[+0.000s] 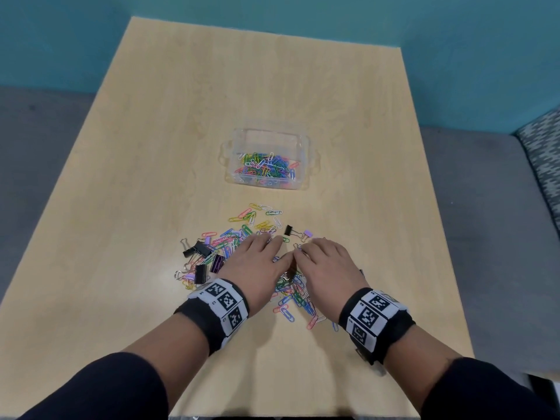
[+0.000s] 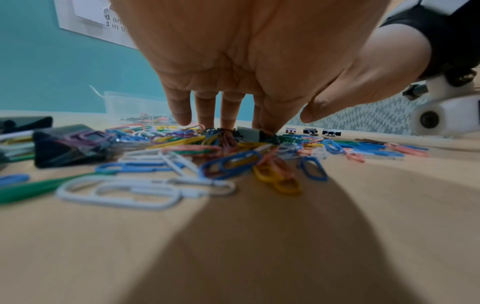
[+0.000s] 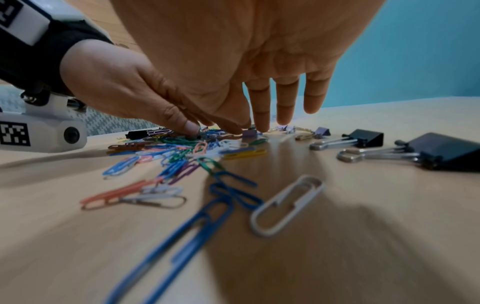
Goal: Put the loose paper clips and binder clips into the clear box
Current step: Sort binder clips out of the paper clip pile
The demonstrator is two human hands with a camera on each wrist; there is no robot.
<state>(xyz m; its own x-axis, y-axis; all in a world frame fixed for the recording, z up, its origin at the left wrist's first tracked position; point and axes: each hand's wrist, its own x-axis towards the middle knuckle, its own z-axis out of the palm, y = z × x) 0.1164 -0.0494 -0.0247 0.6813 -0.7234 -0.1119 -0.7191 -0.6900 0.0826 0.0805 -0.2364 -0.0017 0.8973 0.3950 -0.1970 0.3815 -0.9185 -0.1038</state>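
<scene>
A clear box (image 1: 303, 144) stands mid-table and holds several coloured paper clips. Nearer me lies a loose heap of paper clips (image 1: 253, 221) mixed with black binder clips (image 1: 200, 249) and small purple ones (image 1: 308, 233). Both hands are palm down on the heap, side by side, thumbs almost meeting. My left hand (image 1: 257, 262) has fairly straight fingers (image 2: 207, 111) touching the clips beside a small grey binder clip (image 2: 248, 133). My right hand (image 1: 325, 265) reaches down with straight fingers (image 3: 261, 115) beside a small purple binder clip (image 3: 248, 132); its little finger is lifted. Neither hand plainly holds anything.
The wooden table (image 1: 151, 147) has bare surface around the box and the heap. Two larger black binder clips (image 3: 441, 152) lie to the right of my right hand. A teal wall lies beyond the far edge, grey floor to both sides, a patterned seat (image 1: 542, 153) at right.
</scene>
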